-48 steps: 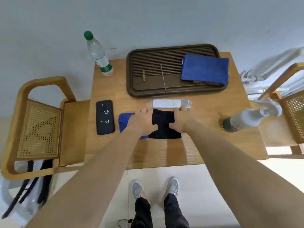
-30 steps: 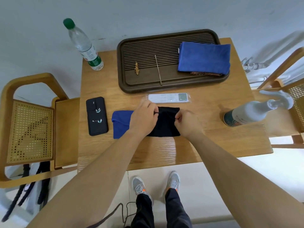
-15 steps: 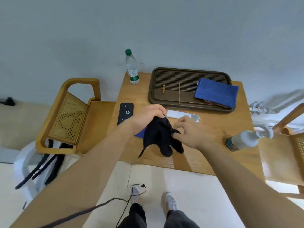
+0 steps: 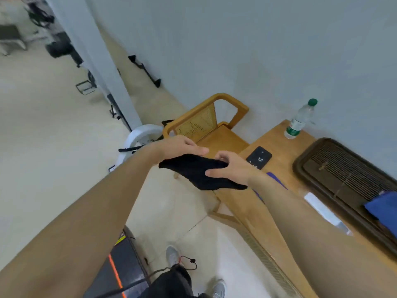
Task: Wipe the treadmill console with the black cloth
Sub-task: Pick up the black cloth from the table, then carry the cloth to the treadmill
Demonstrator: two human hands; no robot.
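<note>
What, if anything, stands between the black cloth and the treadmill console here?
Cannot be judged: the console is out of frame. Both hands, left hand and right hand, hold the cloth in the air beside the table; only a treadmill edge shows, bottom left.

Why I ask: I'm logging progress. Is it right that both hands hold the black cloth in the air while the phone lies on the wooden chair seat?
Not quite. The head view shows the phone lying on the wooden table, not on the chair seat. The rest stands: the left hand and right hand hold the black cloth in the air.
</note>
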